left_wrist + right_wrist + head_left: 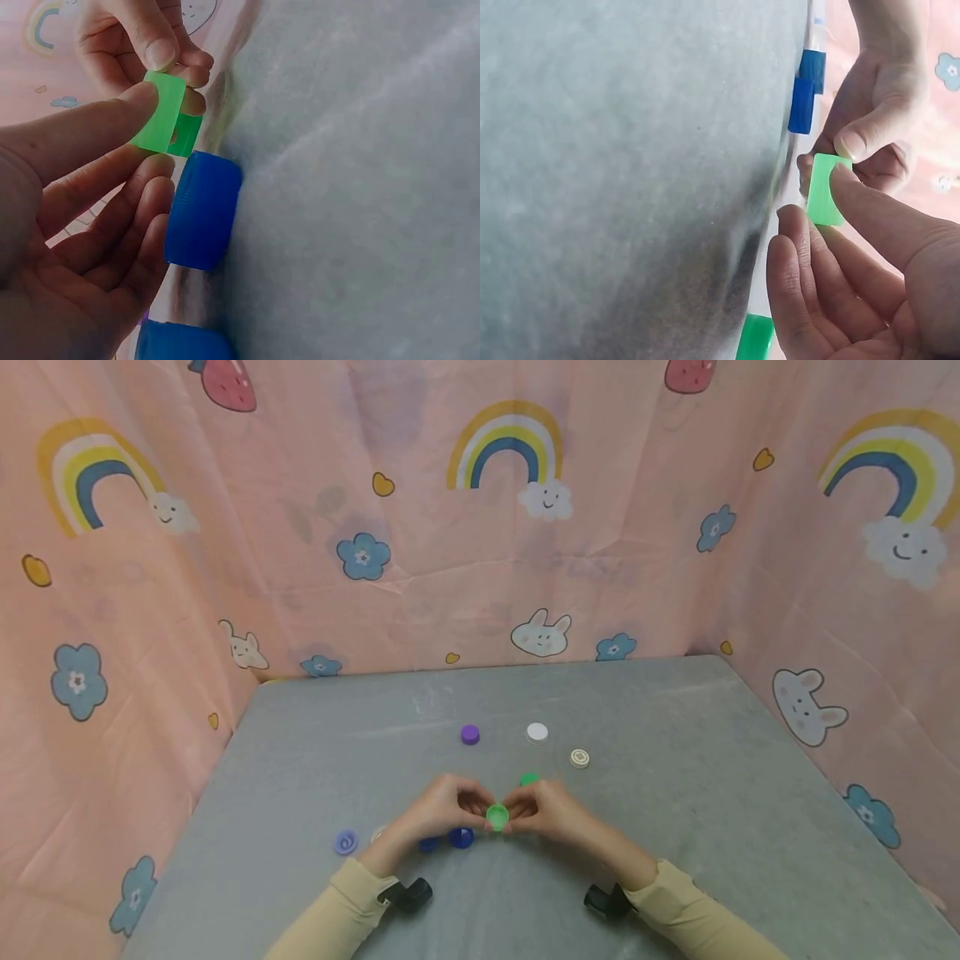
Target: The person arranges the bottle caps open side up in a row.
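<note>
Between my two hands a light green bottle cap (497,817) is held above the table, its hollow side toward the head camera. My left hand (448,805) pinches its left side with thumb and fingers. From the other side my right hand (549,810) pinches it as well. In the left wrist view the left thumb lies on the light green cap (163,112); the right wrist view shows the right thumb on the cap (827,190). A darker green cap (529,779) sits just behind the right hand, partly hidden. Blue caps (462,837) lie by the left hand.
On the grey table (712,793) stand a purple cap (470,734), a white cap (537,732) and a cream cap (579,758) farther back. A pale blue cap (346,842) lies at left. Patterned pink cloth (435,610) surrounds the table's back and sides.
</note>
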`<action>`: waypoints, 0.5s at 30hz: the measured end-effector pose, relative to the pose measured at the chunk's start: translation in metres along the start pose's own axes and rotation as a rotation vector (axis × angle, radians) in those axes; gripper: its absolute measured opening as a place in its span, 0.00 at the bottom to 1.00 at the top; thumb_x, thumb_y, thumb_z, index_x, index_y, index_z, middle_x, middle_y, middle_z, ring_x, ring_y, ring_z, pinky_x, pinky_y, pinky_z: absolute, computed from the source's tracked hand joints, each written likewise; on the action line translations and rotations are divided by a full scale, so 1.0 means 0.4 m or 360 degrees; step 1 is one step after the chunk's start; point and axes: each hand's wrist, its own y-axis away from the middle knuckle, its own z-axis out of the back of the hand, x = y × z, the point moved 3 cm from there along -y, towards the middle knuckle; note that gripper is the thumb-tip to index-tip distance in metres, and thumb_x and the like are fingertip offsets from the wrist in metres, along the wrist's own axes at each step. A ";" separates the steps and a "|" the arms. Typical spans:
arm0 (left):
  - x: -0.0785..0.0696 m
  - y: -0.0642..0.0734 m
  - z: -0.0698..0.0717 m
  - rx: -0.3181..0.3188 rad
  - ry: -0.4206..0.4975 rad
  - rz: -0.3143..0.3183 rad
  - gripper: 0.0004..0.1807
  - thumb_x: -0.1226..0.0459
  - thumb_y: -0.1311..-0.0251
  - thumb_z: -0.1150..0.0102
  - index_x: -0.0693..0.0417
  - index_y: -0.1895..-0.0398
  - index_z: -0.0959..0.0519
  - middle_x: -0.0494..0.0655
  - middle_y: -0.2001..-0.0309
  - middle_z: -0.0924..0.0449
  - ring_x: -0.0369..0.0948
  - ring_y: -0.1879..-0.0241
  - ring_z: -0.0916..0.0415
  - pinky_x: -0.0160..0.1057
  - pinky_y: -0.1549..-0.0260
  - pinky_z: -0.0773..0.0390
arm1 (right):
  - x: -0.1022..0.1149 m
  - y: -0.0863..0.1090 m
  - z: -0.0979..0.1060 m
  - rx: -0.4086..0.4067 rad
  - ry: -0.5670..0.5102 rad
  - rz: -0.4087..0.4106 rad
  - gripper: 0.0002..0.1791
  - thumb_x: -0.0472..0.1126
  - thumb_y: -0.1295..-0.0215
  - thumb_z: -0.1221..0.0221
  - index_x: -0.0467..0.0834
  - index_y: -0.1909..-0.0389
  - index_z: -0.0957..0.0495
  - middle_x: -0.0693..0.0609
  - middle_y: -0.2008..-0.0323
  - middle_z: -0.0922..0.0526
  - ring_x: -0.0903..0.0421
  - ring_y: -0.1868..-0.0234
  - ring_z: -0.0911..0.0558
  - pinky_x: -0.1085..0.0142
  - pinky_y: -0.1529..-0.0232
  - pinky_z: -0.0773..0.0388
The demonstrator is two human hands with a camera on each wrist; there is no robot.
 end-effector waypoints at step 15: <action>-0.007 0.008 -0.016 0.0059 -0.0080 0.0040 0.12 0.68 0.55 0.27 0.58 0.64 0.15 0.52 0.69 0.15 0.29 0.73 0.25 0.28 0.71 0.25 | -0.008 0.007 -0.016 0.0030 0.0057 -0.0014 0.14 0.42 0.50 0.29 0.40 0.62 0.16 0.52 0.71 0.13 0.64 0.70 0.16 0.74 0.70 0.22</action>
